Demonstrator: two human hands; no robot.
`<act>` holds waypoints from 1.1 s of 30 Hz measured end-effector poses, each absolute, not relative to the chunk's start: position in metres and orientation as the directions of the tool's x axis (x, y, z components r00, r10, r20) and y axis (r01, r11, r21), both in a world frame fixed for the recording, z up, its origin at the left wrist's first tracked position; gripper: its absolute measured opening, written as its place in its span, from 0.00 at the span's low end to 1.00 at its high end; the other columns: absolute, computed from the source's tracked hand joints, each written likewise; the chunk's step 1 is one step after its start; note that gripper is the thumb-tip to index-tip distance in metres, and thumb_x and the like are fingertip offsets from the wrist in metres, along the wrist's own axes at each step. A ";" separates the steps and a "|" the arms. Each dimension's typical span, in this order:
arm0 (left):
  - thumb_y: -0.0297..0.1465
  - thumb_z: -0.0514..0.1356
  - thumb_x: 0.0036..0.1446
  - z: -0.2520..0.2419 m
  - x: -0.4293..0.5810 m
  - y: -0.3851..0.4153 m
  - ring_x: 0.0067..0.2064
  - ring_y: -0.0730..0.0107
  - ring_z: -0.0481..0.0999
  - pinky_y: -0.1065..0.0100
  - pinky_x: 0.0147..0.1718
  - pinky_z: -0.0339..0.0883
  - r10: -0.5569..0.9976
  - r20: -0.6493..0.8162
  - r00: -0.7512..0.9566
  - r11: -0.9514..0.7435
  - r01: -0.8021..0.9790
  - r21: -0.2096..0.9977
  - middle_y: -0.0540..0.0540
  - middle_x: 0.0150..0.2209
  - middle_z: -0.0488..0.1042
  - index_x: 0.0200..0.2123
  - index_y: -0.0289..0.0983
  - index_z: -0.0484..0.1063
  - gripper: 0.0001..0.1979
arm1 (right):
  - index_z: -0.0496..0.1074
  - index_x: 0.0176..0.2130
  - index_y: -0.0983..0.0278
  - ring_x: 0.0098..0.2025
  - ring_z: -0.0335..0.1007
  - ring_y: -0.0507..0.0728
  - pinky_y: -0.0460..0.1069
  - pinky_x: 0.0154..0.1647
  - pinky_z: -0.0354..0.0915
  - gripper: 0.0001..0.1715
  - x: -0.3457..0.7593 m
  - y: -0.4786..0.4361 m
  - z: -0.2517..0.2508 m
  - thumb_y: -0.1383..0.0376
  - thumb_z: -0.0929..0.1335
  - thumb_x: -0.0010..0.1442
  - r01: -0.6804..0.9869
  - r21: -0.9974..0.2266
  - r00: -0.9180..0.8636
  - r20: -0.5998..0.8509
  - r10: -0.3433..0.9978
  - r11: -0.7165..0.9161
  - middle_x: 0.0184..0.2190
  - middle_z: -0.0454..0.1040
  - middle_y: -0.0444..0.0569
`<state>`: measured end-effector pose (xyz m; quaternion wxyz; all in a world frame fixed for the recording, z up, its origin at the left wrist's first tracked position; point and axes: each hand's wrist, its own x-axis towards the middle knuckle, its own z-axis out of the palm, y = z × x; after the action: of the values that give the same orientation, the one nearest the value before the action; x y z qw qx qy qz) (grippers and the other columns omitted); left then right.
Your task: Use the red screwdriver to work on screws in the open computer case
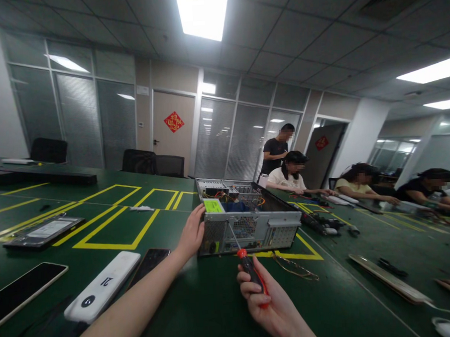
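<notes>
A metal desktop computer case [250, 227], its top off, lies on the green table with its rear panel towards me. Coloured cables [224, 194] and a power supply with a yellow-green label [213, 206] show inside. Against the case's left rear corner rests my left hand [192, 231], its fingers stretched out along the side. My right hand [259, 292] is wrapped round the red and black handle of a screwdriver [253, 273]. The screwdriver's thin shaft points up at the rear panel, near the power supply's edge; I cannot tell whether its tip touches a screw.
Left of me lie a hard drive [45, 230], a phone [25, 289], a white power bank [103, 287] and a dark phone [147, 265]. Eyeglasses [296, 268] are right of the case. Farther right are a cased device [389, 279], cables, and several people at work.
</notes>
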<state>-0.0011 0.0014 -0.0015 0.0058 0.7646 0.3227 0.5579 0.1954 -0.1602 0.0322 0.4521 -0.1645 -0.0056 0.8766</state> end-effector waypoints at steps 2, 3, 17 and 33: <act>0.31 0.43 0.63 -0.002 -0.001 0.002 0.63 0.64 0.53 0.54 0.60 0.50 0.500 0.850 0.165 -0.791 0.486 0.370 0.40 0.61 0.54 0.60 0.38 0.50 0.21 | 0.60 0.34 0.67 0.17 0.52 0.40 0.32 0.11 0.47 0.13 0.194 -0.161 0.034 0.59 0.64 0.60 -0.797 -0.141 -0.523 -0.323 0.789 -0.587 0.21 0.57 0.37; 0.31 0.43 0.63 -0.002 -0.001 0.002 0.63 0.64 0.53 0.54 0.60 0.50 0.499 0.851 0.165 -0.792 0.486 0.369 0.40 0.61 0.54 0.60 0.38 0.51 0.21 | 0.59 0.33 0.67 0.17 0.53 0.40 0.32 0.11 0.48 0.12 0.193 -0.161 0.036 0.60 0.63 0.61 -0.807 -0.144 -0.499 -0.355 0.791 -0.573 0.21 0.57 0.38; 0.30 0.43 0.63 0.000 -0.001 0.001 0.63 0.62 0.53 0.52 0.60 0.51 0.504 0.846 0.172 -0.787 0.494 0.369 0.40 0.61 0.54 0.59 0.39 0.50 0.21 | 0.62 0.40 0.68 0.17 0.52 0.41 0.33 0.11 0.46 0.15 0.195 -0.162 0.035 0.58 0.64 0.59 -0.786 -0.227 -0.508 -0.294 0.810 -0.575 0.24 0.61 0.40; 0.30 0.43 0.63 -0.002 -0.001 0.002 0.63 0.64 0.54 0.55 0.60 0.51 0.488 0.856 0.168 -0.788 0.506 0.350 0.40 0.61 0.55 0.59 0.37 0.51 0.21 | 0.65 0.39 0.71 0.24 0.65 0.48 0.39 0.20 0.62 0.15 0.185 -0.162 0.036 0.60 0.64 0.59 -0.723 -0.437 -0.313 -0.484 0.817 -0.535 0.26 0.68 0.46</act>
<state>-0.0007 0.0018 -0.0019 -0.0079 0.7643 0.3252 0.5569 0.1853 -0.1625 0.0361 0.4772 -0.3406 -0.0691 0.8071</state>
